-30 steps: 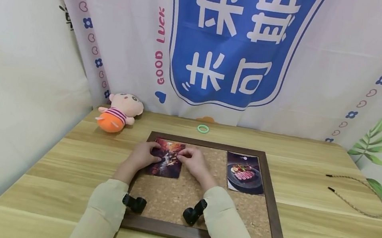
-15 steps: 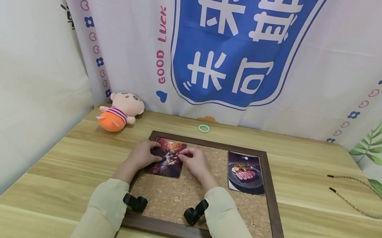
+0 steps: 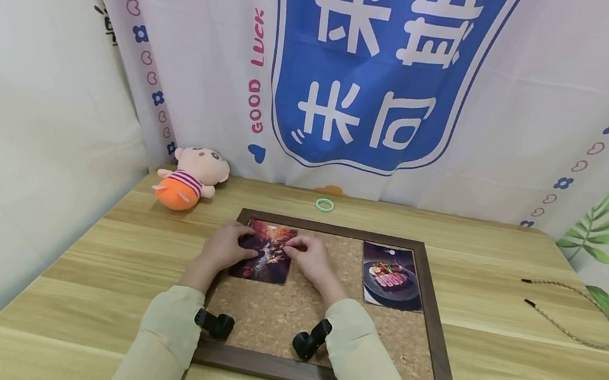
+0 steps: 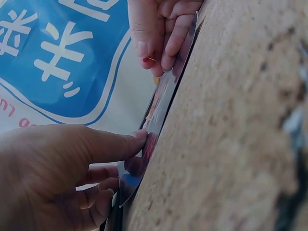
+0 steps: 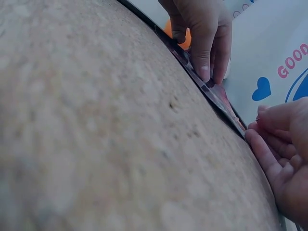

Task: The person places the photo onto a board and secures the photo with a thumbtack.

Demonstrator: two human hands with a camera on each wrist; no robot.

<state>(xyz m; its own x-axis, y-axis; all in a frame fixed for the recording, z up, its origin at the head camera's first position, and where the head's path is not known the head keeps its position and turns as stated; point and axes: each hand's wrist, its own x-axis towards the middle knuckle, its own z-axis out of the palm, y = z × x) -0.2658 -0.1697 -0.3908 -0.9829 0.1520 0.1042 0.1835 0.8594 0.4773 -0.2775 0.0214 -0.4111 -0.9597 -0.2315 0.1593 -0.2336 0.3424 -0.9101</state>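
A photo print with orange and dark tones lies at the upper left of a cork board in a brown frame. My left hand presses its thumb and fingertips on the photo's left side. In the left wrist view, the thumb lies on the print while the other fingers bend beside the edge. Between thumb and index finger my right hand pinches a small red pushpin, its needle bare and pointing sideways, close over the photo's right edge. The right hand's other fingers touch down near that edge.
A second photo of plated food lies at the board's upper right. Behind the board is a green ring; a plush doll sits back left. A thin braided band lies at right. Printed cloth hangs behind the table.
Both hands stay almost in place at the photo, the right one still pinching the pushpin. Only a slight shift of the head view shows.
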